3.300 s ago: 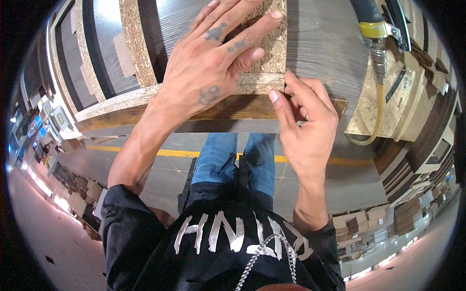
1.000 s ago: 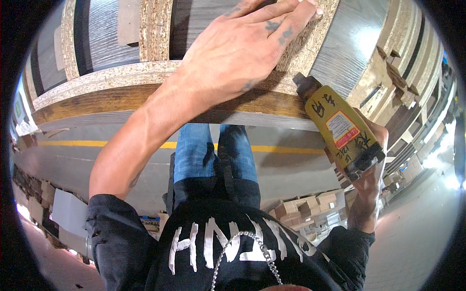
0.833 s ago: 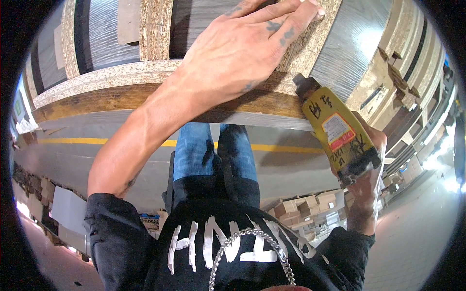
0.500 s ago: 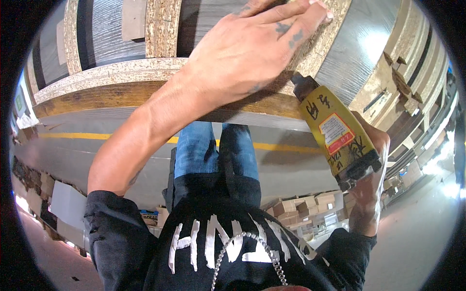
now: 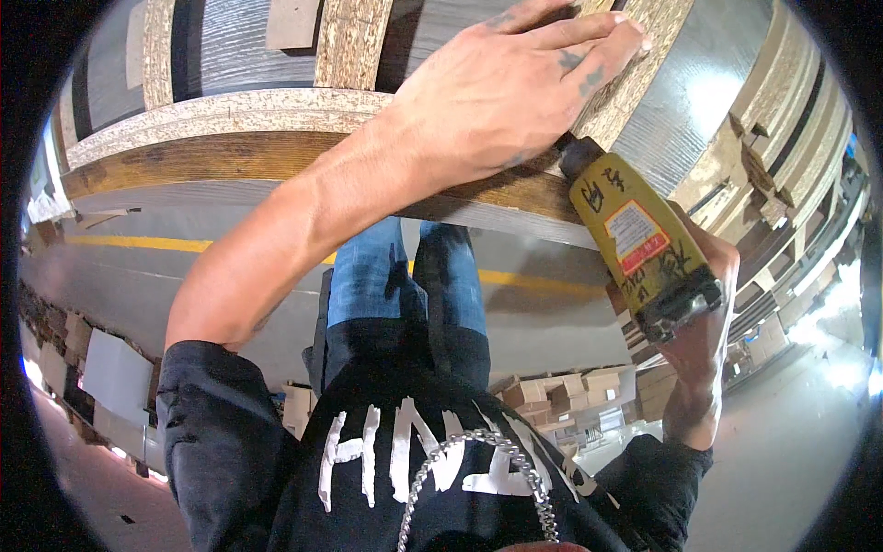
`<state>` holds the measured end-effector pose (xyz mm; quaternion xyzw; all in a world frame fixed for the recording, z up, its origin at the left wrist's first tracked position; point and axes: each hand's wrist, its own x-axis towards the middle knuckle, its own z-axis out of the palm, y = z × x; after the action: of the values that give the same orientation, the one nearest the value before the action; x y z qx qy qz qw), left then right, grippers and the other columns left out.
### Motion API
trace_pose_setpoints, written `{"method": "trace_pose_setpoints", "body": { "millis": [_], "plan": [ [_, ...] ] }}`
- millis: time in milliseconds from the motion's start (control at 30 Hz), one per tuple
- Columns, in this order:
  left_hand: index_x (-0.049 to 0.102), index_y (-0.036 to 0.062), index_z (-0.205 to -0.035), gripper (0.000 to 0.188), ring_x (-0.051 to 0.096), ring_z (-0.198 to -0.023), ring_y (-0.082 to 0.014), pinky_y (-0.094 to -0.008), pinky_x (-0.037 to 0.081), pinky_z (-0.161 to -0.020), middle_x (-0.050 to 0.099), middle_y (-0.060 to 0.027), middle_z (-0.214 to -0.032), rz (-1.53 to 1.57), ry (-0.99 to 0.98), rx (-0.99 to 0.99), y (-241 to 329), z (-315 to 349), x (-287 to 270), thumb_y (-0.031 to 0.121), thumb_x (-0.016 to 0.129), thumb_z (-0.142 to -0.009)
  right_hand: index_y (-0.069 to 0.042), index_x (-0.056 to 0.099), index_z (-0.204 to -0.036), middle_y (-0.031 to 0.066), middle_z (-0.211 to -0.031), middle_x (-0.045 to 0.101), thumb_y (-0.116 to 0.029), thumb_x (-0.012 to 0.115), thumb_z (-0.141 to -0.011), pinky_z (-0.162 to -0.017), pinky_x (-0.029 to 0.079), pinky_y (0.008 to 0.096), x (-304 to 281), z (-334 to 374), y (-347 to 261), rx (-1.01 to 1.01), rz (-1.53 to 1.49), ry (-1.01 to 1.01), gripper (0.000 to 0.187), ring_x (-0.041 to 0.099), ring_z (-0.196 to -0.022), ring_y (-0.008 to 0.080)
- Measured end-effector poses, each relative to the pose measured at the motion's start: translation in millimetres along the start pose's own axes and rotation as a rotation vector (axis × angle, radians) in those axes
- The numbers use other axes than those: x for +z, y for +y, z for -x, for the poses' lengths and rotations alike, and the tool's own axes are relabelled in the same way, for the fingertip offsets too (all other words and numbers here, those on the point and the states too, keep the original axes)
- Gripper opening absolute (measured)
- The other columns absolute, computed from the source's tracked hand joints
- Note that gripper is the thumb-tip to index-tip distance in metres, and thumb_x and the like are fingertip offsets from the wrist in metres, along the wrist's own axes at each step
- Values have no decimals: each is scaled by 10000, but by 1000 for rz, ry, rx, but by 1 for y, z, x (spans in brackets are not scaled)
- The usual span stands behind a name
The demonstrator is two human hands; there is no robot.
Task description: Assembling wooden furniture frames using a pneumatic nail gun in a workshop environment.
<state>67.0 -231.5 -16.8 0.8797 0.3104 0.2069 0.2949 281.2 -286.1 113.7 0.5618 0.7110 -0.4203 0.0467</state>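
My left hand reaches across to a speckled particleboard strip, its fingers stretched out and lying on top; the thumb is hidden. My right hand is wrapped around a yellow-and-black nail gun from its far right side, with most of the fingers out of sight beneath it. The tool carries a red-and-white label and black handwriting. Its black nose points away from me, close beside the heel of my left hand and the end of the strip.
More particleboard strips cross a dark wood-grain panel, edged with a brown wood rail. To the right, boards with cardboard scraps and a pen-like item lie on the work. A yellow line runs along the floor; cardboard boxes are behind me.
The panel and strips appear shifted slightly right and up in view. My left hand moves with them, while the nail gun stays near the strip's end, its rear slightly higher in view.
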Motion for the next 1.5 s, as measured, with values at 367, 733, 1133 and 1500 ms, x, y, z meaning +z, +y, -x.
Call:
{"method": "trace_pose_setpoints", "body": {
  "millis": [367, 733, 1133, 1500],
  "plan": [
    [158, -179, -1443, 661, 353, -1405, -360, -472, 173, -1209, 389, -343, -1434, 60, -20, -18, -2, 0, 5, 95, 442, -914, 33, 669, -1085, 186, -927, 712, -81, 781, -634, -675, 560, 361, -2, -10, -13, 76, -26, -53, 478, 718, -744, 279],
    [278, 20, -1480, 670, 479, -1332, -261, -458, 224, -1200, 502, -155, -1426, -151, 87, -80, 2, 8, 10, 45, 519, -856, -17, 643, -1064, 169, -874, 702, -35, 767, -679, -713, 541, 361, -1, 4, -4, 44, -98, 14, 404, 703, -784, 272],
    [517, 84, -1375, 520, 462, -1346, -271, -484, 247, -1176, 532, -104, -1408, -100, 63, -294, 24, 106, -23, 123, 666, -878, -24, 438, -1399, 214, -1175, 491, -157, 668, -821, -907, 446, 493, 17, -50, 74, 451, 460, 732, 636, 529, -1047, 398],
    [641, 123, -1234, 402, 477, -1308, -195, -612, 143, -1156, 621, -8, -1192, -96, -86, -271, 13, 99, -54, 195, 683, -841, 104, 472, -1308, 315, -1119, 621, -486, 546, -934, -919, 487, 510, -29, -174, 2, 610, 142, 434, 702, 610, -1074, 448]
  ]
}}
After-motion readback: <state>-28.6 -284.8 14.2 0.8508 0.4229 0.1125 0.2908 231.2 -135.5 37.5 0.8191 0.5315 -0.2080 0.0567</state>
